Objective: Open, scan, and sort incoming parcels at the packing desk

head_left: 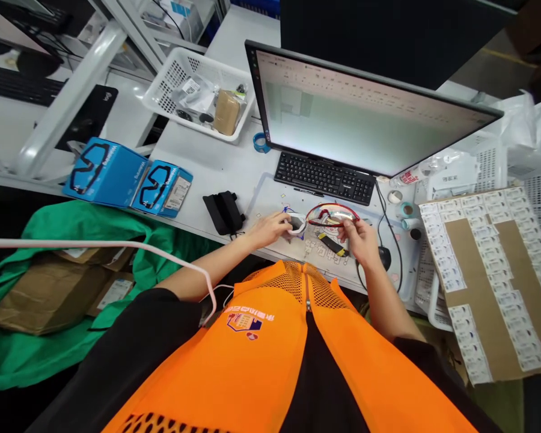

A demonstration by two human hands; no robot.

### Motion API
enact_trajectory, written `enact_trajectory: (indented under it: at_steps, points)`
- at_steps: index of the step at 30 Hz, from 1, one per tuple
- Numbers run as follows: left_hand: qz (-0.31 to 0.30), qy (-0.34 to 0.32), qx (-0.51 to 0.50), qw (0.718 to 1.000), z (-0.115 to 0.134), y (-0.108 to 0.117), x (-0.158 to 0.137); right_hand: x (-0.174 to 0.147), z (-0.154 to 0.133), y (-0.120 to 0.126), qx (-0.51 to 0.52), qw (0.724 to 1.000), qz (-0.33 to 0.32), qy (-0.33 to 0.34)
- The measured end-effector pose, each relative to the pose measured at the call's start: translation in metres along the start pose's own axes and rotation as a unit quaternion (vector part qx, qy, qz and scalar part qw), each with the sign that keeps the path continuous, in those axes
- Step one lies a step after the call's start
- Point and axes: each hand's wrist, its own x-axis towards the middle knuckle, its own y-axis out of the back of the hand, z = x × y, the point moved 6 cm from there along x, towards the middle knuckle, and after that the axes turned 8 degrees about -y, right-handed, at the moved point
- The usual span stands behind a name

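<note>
Red-framed glasses [313,214] with clear lenses are held above the desk mat, with my right hand [362,240] closed on their right end. To their left, the fingers of my left hand [270,230] pinch the edge of a small white drawstring pouch [298,224] with blue cords. Its mouth faces the glasses and looks grey inside. Just below the glasses lies a flat black strip with yellow ends [332,245]. A black zip case [224,212] rests beyond my left hand, near the desk edge.
Behind my hands stand a keyboard [324,177] and a monitor [369,114]. Blue boxes [112,174] and a white basket [198,123] are to the left. A mouse [385,257] and a label-covered cardboard sheet [489,282] lie right. A pink cable [171,255] crosses my left arm.
</note>
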Motion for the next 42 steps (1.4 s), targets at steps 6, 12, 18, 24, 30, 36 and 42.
enact_trajectory:
  at_steps: [6, 12, 18, 24, 30, 36, 42]
  points:
    - [0.041, -0.031, 0.029, 0.998, 0.023, -0.008, -0.02, 0.006, -0.009, -0.042, -0.09, 0.989, -0.117, 0.003]
    - [0.019, -0.032, -0.001, 0.999, 0.029, -0.019, -0.025, 0.0, -0.009, -0.053, -0.241, 0.958, -0.155, 0.019]
    - [0.072, -0.062, -0.021, 0.995, 0.037, -0.032, -0.029, 0.009, -0.01, -0.049, -0.249, 0.958, -0.139, -0.023]
    - [0.185, -0.051, -0.094, 0.977, 0.036, -0.044, -0.036, 0.013, 0.029, -0.055, -0.125, 0.964, -0.175, -0.157]
    - [0.191, 0.047, -0.157, 0.968, 0.015, -0.068, -0.046, 0.006, 0.06, -0.064, -0.118, 0.968, -0.165, -0.147]
    - [0.168, 0.261, -0.417, 0.854, -0.015, -0.101, -0.05, -0.008, 0.068, -0.07, -0.176, 0.97, -0.16, -0.048]
    - [0.163, 0.295, -0.557, 0.759, -0.01, -0.116, -0.051, -0.032, 0.06, -0.085, -0.297, 0.938, -0.151, 0.093]
